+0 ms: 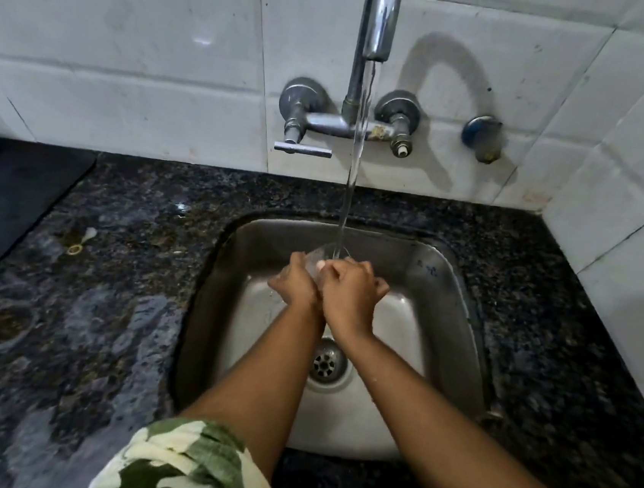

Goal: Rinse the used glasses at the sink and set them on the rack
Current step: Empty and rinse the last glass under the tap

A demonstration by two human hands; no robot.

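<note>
A clear glass (321, 257) is held over the steel sink (439, 280) under the running water from the chrome tap (380, 15). The stream falls into the glass's open mouth. My left hand (296, 281) wraps the glass from the left side. My right hand (351, 290) closes on it from the right, fingers curled over its rim. Most of the glass is hidden by both hands. No rack is in view.
Wet dark granite counter (110, 281) surrounds the sink. A black mat (11, 195) lies at the far left. The tap's lever handle (302, 149) and valves sit on the white tiled wall (132, 65). The drain (327, 363) lies below my wrists.
</note>
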